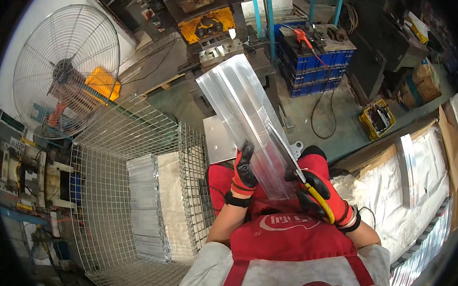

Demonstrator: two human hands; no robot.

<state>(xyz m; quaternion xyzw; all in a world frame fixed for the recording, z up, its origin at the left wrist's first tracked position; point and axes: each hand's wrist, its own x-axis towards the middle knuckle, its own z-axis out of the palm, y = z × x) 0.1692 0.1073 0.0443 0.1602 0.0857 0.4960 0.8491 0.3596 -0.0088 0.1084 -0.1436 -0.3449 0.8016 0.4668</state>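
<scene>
A long, shiny aluminium profile (242, 106) with lengthwise ridges slants up and away from my lap. My left hand (244, 168), in a red and black glove, grips its left edge near the lower end. In my right hand (325, 192), gloved the same way, is a file (321, 203) with a yellow handle. The file's long, tapered blade lies along the profile's right edge; whether it touches the metal I cannot tell. The right fingers are closed round the handle and partly hidden. Beyond the profile's far end stands a press (210, 27) with a yellow part.
To my left is a wire mesh cage (108, 211) holding stacked profiles, with a large fan (64, 71) behind it. On the right, white wrapping (392, 196) covers a stack bearing several strips. Blue crates (315, 61) and a yellow bin (377, 118) stand farther off.
</scene>
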